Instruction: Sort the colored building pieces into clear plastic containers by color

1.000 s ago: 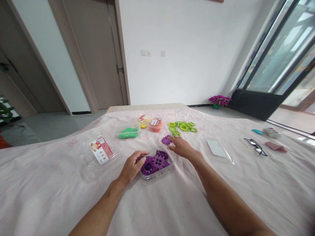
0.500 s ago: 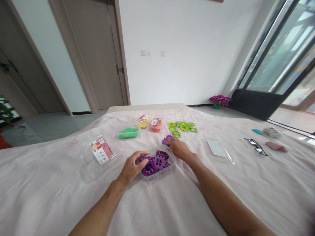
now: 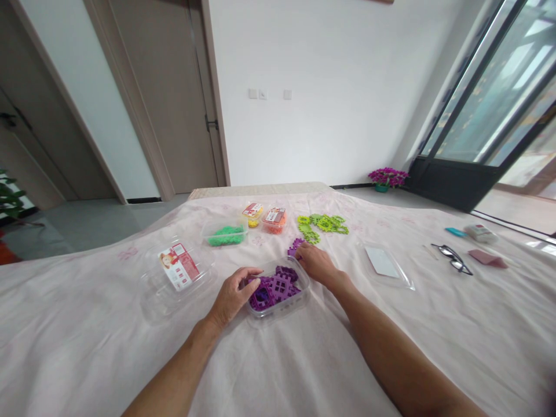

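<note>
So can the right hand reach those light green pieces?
Probably yes: the light green pieces lie uncovered a little beyond the right hand, and nothing seems to block the way, though it's at a purple piece.

Pieces [image 3: 278, 291] in tub [image 3: 278, 311], glasses [image 3: 456, 264] right
</note>
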`<state>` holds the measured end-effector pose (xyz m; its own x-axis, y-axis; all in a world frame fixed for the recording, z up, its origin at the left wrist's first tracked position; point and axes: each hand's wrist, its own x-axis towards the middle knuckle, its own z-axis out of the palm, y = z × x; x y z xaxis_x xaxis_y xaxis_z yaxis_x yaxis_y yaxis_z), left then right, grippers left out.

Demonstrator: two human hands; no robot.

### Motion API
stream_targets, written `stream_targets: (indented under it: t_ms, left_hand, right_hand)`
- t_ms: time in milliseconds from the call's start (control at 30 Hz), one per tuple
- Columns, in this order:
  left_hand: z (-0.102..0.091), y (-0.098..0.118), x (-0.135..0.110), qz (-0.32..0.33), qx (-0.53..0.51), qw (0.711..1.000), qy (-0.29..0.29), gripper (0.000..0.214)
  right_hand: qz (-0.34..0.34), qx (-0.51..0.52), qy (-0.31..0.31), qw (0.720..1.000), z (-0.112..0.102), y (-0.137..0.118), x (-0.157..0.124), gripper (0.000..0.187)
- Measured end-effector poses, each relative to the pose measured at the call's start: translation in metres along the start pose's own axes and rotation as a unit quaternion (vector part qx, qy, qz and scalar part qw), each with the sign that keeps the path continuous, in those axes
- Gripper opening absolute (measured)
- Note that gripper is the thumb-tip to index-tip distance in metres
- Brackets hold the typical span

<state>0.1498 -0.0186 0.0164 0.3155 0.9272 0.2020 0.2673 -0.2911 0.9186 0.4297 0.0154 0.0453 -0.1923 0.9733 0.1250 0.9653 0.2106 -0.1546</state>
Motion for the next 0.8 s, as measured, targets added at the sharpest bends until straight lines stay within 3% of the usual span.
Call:
stream_targets:
  t_ms: [800]
  left_hand:
    - [0.0004, -0.0021, -0.0004, 0.001, -0.001, 1.0, 0.0, 0.033]
  right_hand:
    - [-0.017, 0.014, 0.009, 1.0, 0.0016, 0.0024, 0.0006, 0.018]
